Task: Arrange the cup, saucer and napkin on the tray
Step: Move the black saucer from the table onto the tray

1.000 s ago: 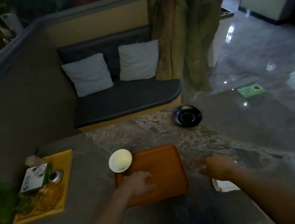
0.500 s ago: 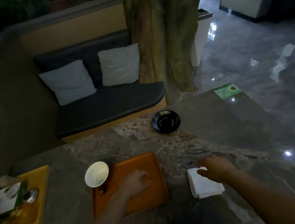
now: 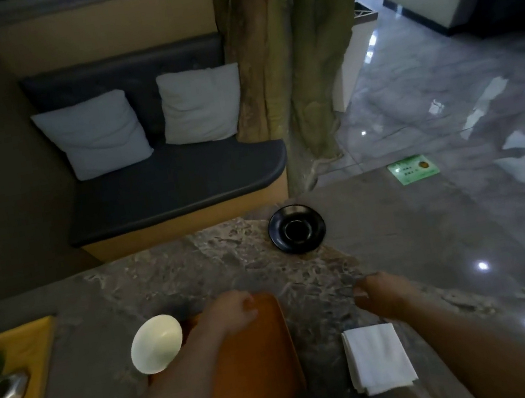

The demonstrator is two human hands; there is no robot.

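An orange tray [image 3: 258, 369] lies on the marble table in front of me. A white cup [image 3: 156, 343] stands at the tray's left edge. A folded white napkin [image 3: 378, 358] lies on the table just right of the tray. A black saucer [image 3: 296, 229] sits farther back near the table's far edge. My left hand [image 3: 231, 311] hovers over the tray's far end with fingers curled and nothing in them. My right hand [image 3: 379, 292] is above the table, behind the napkin, fingers curled and holding nothing.
A yellow tray [image 3: 18, 385] at the left holds a small metal pot [image 3: 7, 387] and other items. Beyond the table are a dark bench with two pillows [image 3: 144, 121], a tree trunk [image 3: 282, 56] and a glossy floor.
My right hand has lifted off the napkin and moved forward, leaving the napkin flat on the table. My left hand has slid toward the tray's far end. The camera tilted down.
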